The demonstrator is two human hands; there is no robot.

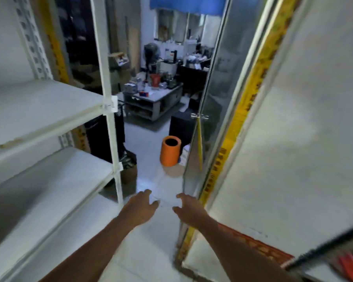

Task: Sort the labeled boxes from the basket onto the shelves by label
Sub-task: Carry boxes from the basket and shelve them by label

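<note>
Boxes: none visible in frame, and no basket I can identify either. A dark-edged object with something red sits at the lower right corner (334, 261), too blurred to name.

Left hand (141, 208) and right hand (189, 210), lower centre, both empty, fingers spread and loosely curved, palms facing each other with a gap between, out over the pale tiled floor (151, 241).

White metal shelf unit (49, 110) fills the left of frame; the two tiers in view look bare. A small paper tag (110, 105) sits on the front upright at the upper tier, text unreadable.

Step in hand, my read: between boxes, going for the next one. To do it well:
- find the basket first, it is out of view
- read the box label before lifting
- match it against the upright tags up close; motion blur kills them from here

Further back, centre: orange cylindrical bin (170, 151) on the floor, then a cluttered low table (157, 98). Glass door (208, 98) edge runs just right of the right hand; watch that side when turning.
</note>
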